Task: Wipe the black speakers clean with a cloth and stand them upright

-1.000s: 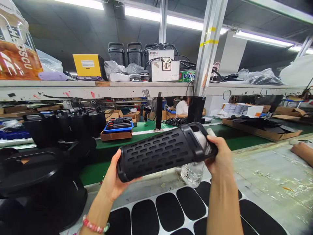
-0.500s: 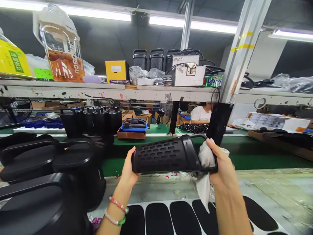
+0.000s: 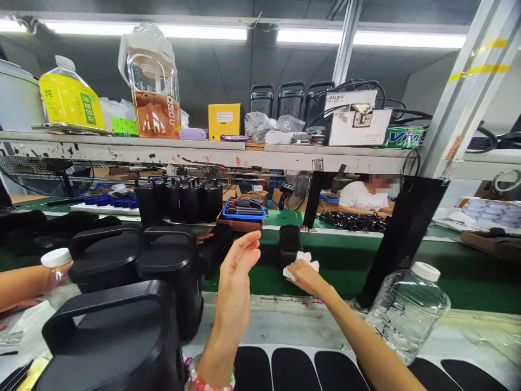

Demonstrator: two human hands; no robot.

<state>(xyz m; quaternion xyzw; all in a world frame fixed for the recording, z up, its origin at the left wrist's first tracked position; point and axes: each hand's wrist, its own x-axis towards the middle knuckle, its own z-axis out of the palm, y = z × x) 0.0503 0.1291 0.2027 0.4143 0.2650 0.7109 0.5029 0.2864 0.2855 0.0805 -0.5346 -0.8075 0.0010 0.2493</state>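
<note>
My right hand (image 3: 304,276) reaches out over the green conveyor belt (image 3: 337,271), closed on a crumpled white cloth (image 3: 312,263). Just beyond it, a black container (image 3: 290,240) rests on the belt; whether my fingers also grip its near end is hidden. My left hand (image 3: 239,277) is raised in mid-air with fingers stretched out and nothing in it. To its left stand several black containers with lids and carrying handles, the closest being a large one (image 3: 118,342).
A clear plastic bottle (image 3: 411,309) stands right of my right forearm. Rounded black pads (image 3: 291,369) lie on a white sheet in front. Another person's arm (image 3: 24,285) enters at left. Across the belt sits a person (image 3: 362,195). A loaded shelf (image 3: 264,157) spans above.
The black container, held in both hands before, has moved away onto the belt. My left hand has let go of it. My view has turned left, and the clear bottle now shows fully.
</note>
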